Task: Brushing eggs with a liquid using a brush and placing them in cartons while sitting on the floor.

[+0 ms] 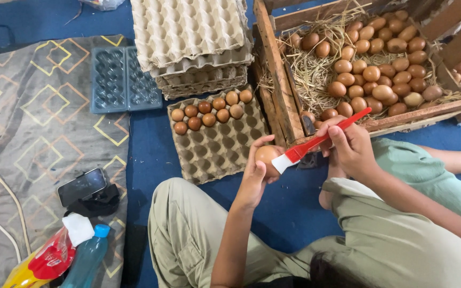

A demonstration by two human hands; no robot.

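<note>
Brushing a brown egg above the blue floor mat

The left hand [255,173] is cupping a smooth brown egg [267,155], fingers partly hiding it; the right hand [350,146] is pinching a red-handled brush with white bristles [316,143] against it. Beyond are lying a grey pulp egg tray [225,146] and a straw-lined wooden crate [281,80], cut off at the frame's edge.

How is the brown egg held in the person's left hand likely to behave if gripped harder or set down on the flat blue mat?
The egg is probably fragile: the left hand cradles it while a red-handled brush touches it. Its rounded shape suggests it would roll on the blue mat; the eggs nearby sit in the cups of a cardboard tray.
</note>
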